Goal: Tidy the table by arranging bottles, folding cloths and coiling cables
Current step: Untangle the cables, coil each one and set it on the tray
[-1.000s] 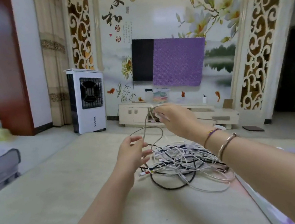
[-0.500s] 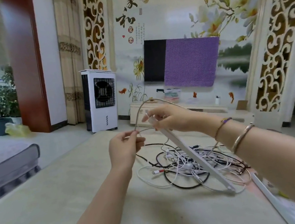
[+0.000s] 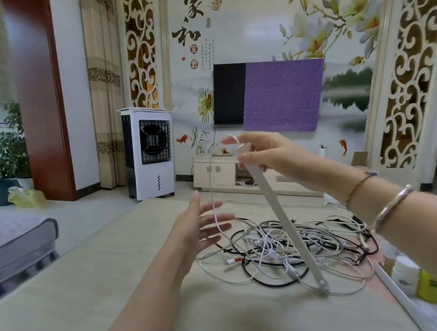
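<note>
A long, flat, pale grey bar [image 3: 278, 213] with a thin white cable [image 3: 213, 193] looping out of its upper end is leaning at a slant over a tangled heap of white and black cables [image 3: 290, 247], which is lying on the beige cloth-covered tabletop [image 3: 91, 304]. The bar's lower end is resting on the tabletop at the near edge of the heap. The right hand [image 3: 268, 156] is pinching the bar's top end between thumb and fingers [image 3: 244, 159], holding it raised above the heap. The white cable is arching up from that end and hanging down in front of the left hand [image 3: 195, 228], whose fingers are spread and straight, gripping nothing; whether they are touching the cable cannot be told. At the right edge of the tabletop a white bottle with a yellow label [image 3: 415, 278] is lying blurred. Beyond the tabletop a white-and-black standing air cooler [image 3: 149, 151] is sitting on the floor by the wall.
</note>
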A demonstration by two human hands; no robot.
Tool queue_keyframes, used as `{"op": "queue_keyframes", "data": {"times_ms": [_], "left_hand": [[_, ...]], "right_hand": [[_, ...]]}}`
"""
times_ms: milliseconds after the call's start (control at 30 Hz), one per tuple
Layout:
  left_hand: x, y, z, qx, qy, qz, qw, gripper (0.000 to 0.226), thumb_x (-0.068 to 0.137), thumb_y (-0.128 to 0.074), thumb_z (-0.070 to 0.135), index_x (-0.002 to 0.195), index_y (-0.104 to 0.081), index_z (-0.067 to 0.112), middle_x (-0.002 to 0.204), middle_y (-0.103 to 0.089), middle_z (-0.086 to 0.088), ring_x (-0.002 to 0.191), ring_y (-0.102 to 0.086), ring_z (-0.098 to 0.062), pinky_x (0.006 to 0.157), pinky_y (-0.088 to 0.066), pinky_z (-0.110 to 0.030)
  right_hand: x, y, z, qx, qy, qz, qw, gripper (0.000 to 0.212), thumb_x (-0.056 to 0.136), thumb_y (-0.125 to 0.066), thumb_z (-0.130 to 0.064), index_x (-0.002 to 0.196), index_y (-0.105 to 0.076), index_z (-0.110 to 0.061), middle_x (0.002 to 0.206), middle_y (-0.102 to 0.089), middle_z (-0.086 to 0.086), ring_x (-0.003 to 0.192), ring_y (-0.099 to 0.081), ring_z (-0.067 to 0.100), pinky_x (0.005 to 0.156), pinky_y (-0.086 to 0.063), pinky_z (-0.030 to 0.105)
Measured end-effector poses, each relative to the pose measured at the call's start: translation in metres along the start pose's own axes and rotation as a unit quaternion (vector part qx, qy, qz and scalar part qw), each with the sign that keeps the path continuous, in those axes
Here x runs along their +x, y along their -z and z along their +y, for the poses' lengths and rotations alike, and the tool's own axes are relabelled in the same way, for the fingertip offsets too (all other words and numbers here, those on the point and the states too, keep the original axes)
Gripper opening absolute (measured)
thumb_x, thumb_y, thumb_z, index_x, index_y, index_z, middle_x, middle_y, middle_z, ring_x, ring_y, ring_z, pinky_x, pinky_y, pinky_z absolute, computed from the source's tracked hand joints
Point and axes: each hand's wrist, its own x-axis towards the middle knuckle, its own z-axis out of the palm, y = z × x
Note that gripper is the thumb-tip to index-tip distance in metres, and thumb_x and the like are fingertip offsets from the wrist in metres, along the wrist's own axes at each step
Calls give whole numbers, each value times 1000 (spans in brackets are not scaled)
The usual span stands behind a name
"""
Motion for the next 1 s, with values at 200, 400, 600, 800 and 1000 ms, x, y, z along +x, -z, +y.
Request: {"op": "queue_keyframes", "data": {"times_ms": [200, 400, 600, 800, 1000], "left_hand": [[-13, -12, 1, -16, -34, -29, 999, 27, 100, -47, 22, 114, -63, 4, 81, -70, -8, 82, -68, -20, 92, -53, -41], [-6, -3, 0, -123, -64, 62, 988, 17, 99, -48, 10, 105, -62, 2, 73, -68, -11, 74, -65, -22, 83, -55, -40], [-1, 6, -7, -156, -76, 126, 977, 10, 98, -49, 10, 97, -58, 6, 78, -67, -13, 79, -65, -25, 75, -57, -37], [6, 2, -15, -121, -69, 148, 979, 17, 102, -39, 12, 101, -56, 7, 84, -65, -11, 74, -64, -21, 66, -55, -32], [17, 7, -21, -48, -65, 182, 980, 27, 102, -35, 11, 98, -62, 12, 64, -43, -1, 48, -38, -9, 58, -50, -23]], "right_hand": [[17, -17, 4, 51, -46, 66, 995, 29, 101, -42, -15, 126, -51, -26, 76, -49, 6, 57, -53, 15, 52, -49, 26], [37, -43, -1, 108, -128, 2, 986, 26, 104, -32, -19, 126, -43, -26, 65, -43, 1, 44, -36, 8, 38, -32, 20], [-7, -72, 30, 126, -243, -54, 960, 27, 103, -31, -37, 127, -44, -32, 73, -42, 1, 45, -36, 8, 38, -31, 19], [-41, -87, 57, 208, -316, -96, 921, 33, 97, -37, -35, 124, -55, -30, 79, -46, 8, 44, -39, 13, 40, -29, 18], [-57, -100, 92, 247, -339, -140, 897, 32, 98, -32, -16, 121, -51, -5, 64, -58, 10, 41, -44, 18, 37, -35, 20]]}}
